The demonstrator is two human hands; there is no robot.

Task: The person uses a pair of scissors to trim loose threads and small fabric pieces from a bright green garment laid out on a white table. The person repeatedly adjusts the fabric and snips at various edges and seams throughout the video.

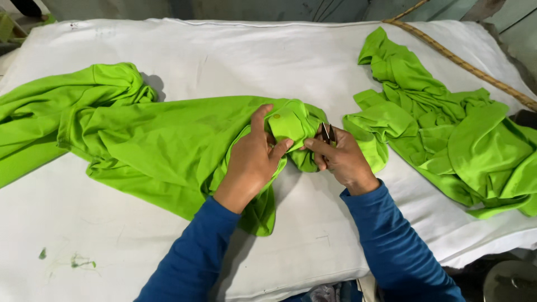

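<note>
The left hand (254,159) pinches a bunched fold of the green garment (168,145), which lies mid-counter (224,61), while the right hand (341,159) grips small snips (328,133) at that fold. The knit looks light, soft and floppy (likely to slide), best held close to the fold.

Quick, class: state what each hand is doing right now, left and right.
Left hand: closed, pinching a fold of the bright green fabric garment.
Right hand: closed, holding small metal thread snips against the same fold.
</note>
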